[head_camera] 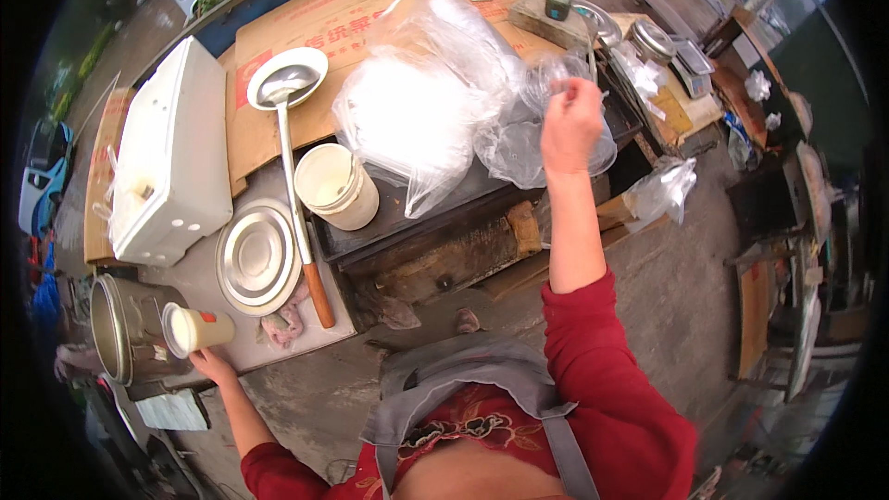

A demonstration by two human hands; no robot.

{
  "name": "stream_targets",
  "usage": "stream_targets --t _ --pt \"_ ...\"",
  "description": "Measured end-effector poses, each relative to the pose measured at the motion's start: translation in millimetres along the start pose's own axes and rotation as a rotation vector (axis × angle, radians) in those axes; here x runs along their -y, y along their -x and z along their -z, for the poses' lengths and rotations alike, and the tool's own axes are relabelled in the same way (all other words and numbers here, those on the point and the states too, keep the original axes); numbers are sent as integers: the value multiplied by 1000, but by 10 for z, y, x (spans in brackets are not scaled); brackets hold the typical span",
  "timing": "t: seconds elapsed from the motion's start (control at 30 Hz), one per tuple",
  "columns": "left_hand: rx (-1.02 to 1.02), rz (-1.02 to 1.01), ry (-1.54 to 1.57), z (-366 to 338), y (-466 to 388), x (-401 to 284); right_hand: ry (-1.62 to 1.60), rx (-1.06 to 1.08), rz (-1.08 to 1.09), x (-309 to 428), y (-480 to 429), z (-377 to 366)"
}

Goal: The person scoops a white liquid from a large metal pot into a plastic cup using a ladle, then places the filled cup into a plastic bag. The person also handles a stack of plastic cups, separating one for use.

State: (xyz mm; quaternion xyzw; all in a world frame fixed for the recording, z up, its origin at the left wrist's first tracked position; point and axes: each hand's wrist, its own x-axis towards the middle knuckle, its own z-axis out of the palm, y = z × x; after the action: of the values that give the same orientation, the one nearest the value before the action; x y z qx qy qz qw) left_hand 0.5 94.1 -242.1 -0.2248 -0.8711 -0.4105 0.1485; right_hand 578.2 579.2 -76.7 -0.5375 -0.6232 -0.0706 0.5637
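Observation:
My left hand (212,364) is at the side of a clear plastic cup (219,328) of cream-coloured liquid, at the left end of the counter. Its fingers go behind the cup and are partly hidden. A red mark shows on the cup's side. Away to the right, my right hand (573,128) is raised with its fingers closed at a round clear plastic lid (540,87); both are blurred by motion. Beneath that hand are crumpled clear plastic bags (510,146) and what looks like a stack of clear plastic cups (603,149).
A steel pot (111,333), a round metal lid (257,250), a pink cloth (285,323) and a white foam box (177,153) stand left. A long-handled ladle (288,167) rests in a white bowl (312,62). Nearby are a cream-coloured tub (361,205) and a white bagged bundle (410,118).

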Motion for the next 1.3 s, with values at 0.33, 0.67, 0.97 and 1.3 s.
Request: stream_targets --t 0.33,0.67,0.97,1.3 --pt "30 99 149 -28 62 223 -880 237 -371 1252 366 243" --pt "-254 259 522 365 585 -461 -1149 782 -568 2189 1307 149" --pt "688 321 1065 580 1335 -2519 -1136 1263 -749 2382 1941 350" --pt "807 161 859 46 1512 -3370 -807 1187 -750 1685 1871 654"
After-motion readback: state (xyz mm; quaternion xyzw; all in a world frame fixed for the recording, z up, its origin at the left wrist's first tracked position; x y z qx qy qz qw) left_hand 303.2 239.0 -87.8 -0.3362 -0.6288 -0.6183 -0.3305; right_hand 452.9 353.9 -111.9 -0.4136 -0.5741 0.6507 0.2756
